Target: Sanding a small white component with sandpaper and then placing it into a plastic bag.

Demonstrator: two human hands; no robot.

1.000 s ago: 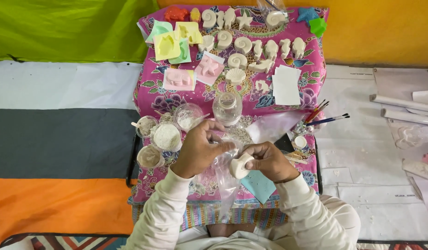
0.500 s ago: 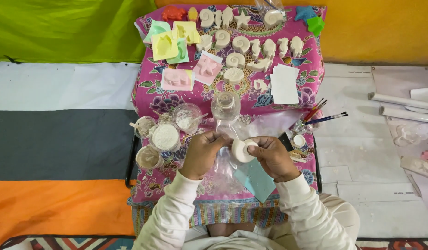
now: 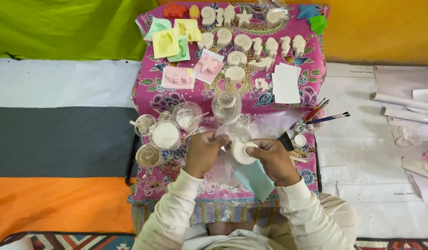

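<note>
Head view: round white plaster cast (image 3: 242,152), smooth-faced.

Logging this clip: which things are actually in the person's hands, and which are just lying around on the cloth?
In hand:
- white round cast, held by right hand
- clear plastic bag, pinched by left hand

Lying about:
- white shell casts
- coloured moulds
- powder cups
- clear bottle
- paintbrushes
</note>
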